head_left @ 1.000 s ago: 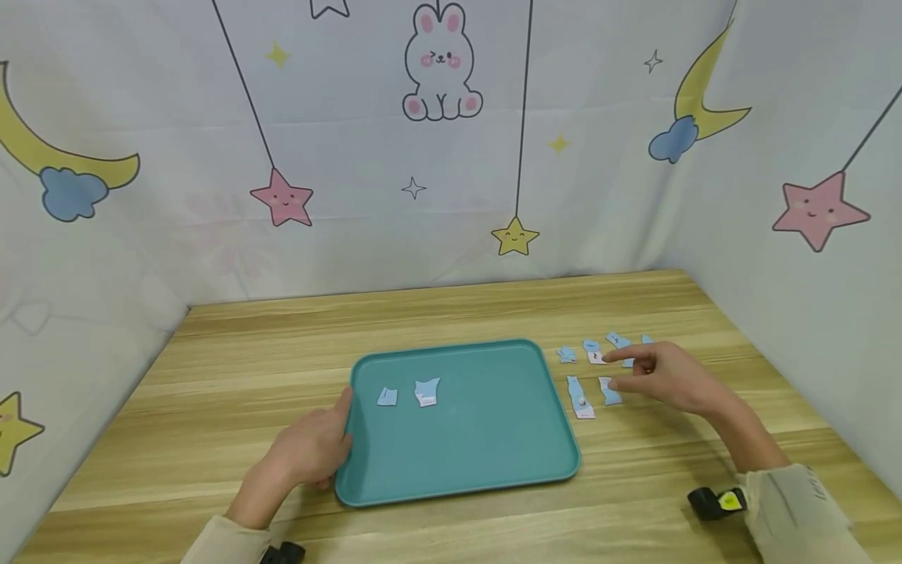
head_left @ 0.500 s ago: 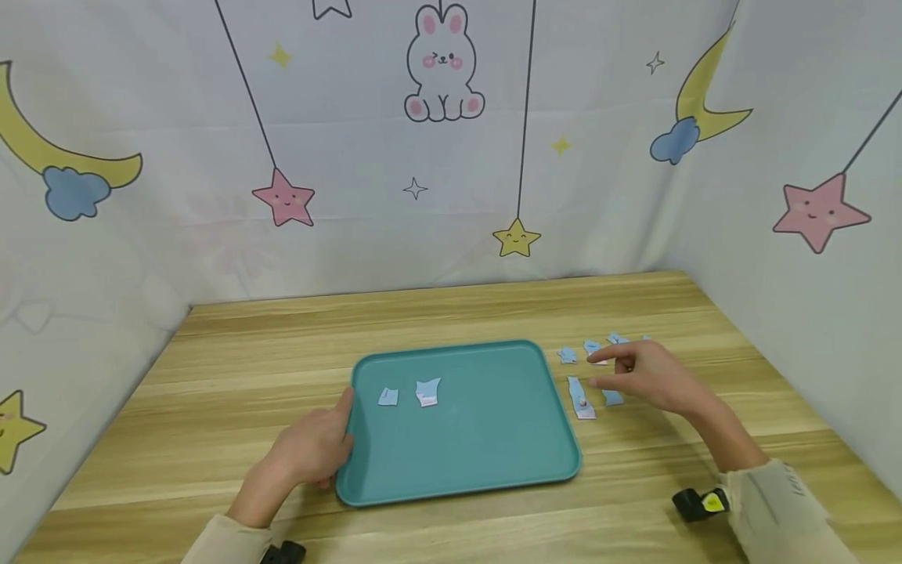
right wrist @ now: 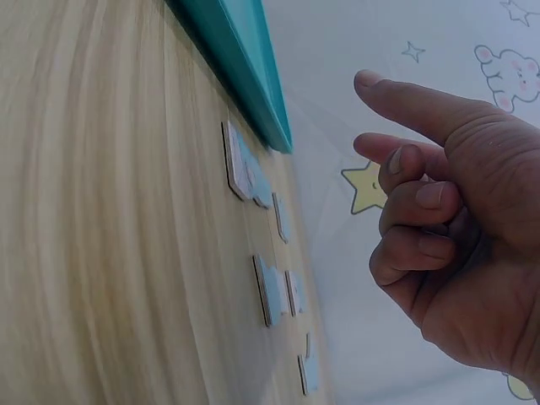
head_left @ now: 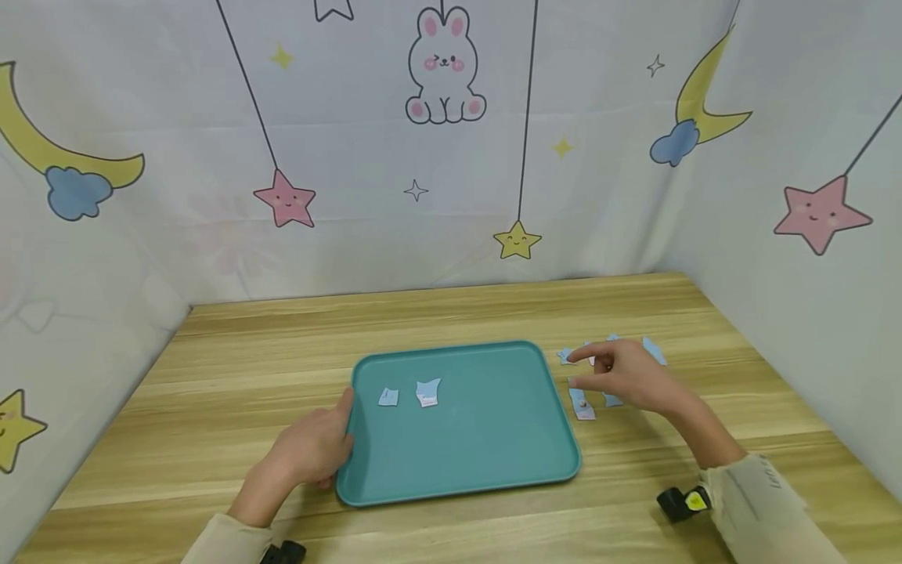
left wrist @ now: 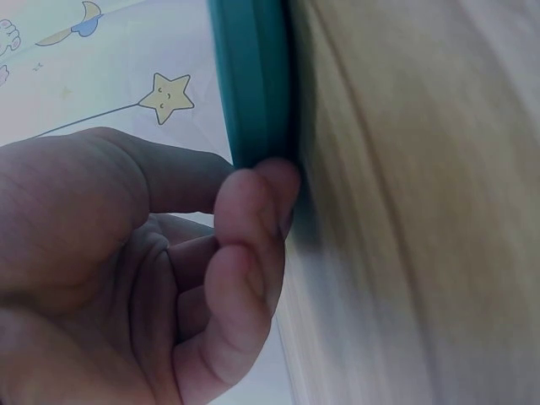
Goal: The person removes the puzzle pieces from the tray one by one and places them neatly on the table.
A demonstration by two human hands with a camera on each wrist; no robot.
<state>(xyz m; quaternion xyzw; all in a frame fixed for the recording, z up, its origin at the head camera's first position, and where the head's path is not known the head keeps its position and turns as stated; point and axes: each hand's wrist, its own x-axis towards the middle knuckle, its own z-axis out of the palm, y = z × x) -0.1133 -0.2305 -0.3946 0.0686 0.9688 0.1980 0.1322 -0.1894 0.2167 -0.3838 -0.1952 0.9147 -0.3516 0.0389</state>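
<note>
My left hand (head_left: 310,446) grips the left rim of a teal tray (head_left: 486,446); in the left wrist view its curled fingers (left wrist: 240,278) meet the tray's edge. Two flat, irregular pale-blue puzzle-like pieces, a small one (head_left: 388,397) and a larger one (head_left: 427,392), lie in the tray's left part. Right of the tray, my right hand (head_left: 634,380) hovers over more such pieces, thumb and index finger apart with nothing between them. Its other fingers are curled in the right wrist view. Below the thumb lies a long piece (head_left: 582,406); a small piece (head_left: 565,356) is near the index fingertip.
Another piece (head_left: 654,350) lies behind the right hand, which partly covers several more. The wooden table (head_left: 232,352) meets a white cloth backdrop (head_left: 352,117) with printed stars, moons and a rabbit. A black wrist device (head_left: 680,504) sits by the right sleeve.
My right hand has moved left across the loose pieces toward the tray, uncovering the far right piece and covering others. The left hand and the tray stay put.
</note>
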